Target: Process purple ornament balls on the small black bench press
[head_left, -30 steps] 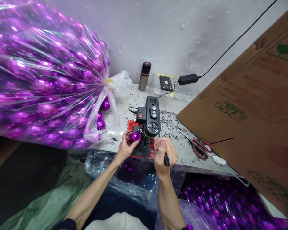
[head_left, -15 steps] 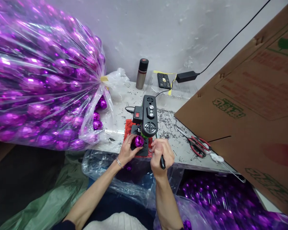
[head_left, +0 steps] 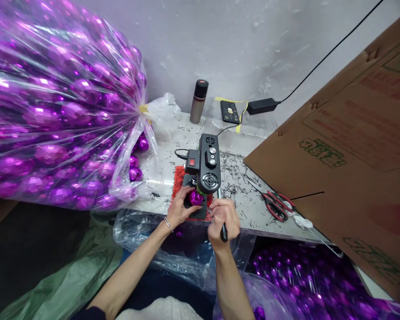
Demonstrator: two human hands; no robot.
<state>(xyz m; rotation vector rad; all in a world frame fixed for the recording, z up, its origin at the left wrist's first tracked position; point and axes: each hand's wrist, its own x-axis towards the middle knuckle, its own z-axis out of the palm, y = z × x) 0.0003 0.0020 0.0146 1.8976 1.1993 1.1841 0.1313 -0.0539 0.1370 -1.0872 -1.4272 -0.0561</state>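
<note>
My left hand [head_left: 180, 209] holds a shiny purple bauble [head_left: 196, 198] between thumb and fingers, under the front end of a small black bench press [head_left: 209, 162]. The press has a red switch box at its left and two round vents on top. Its black base [head_left: 199, 213] rests on a red mat [head_left: 179, 174]. My right hand [head_left: 224, 222] is wrapped round the press's lever handle [head_left: 224, 234], whose black tip sticks out below the fist. The bauble's top is partly hidden by the press head.
A big clear bag of purple baubles [head_left: 63, 111] bulges at left. Behind stand a bottle [head_left: 198, 102], a phone [head_left: 230, 112] and a power adapter [head_left: 262, 106]. Red-handled scissors [head_left: 276, 205] lie beside a cardboard box [head_left: 360, 155]. Black clippings litter the table [head_left: 166, 173]; more baubles [head_left: 306, 280] sit below.
The bauble has shifted slightly right and up, farther under the press head, in my left hand. My right hand and the lever handle have come slightly lower. The view has shifted a little.
</note>
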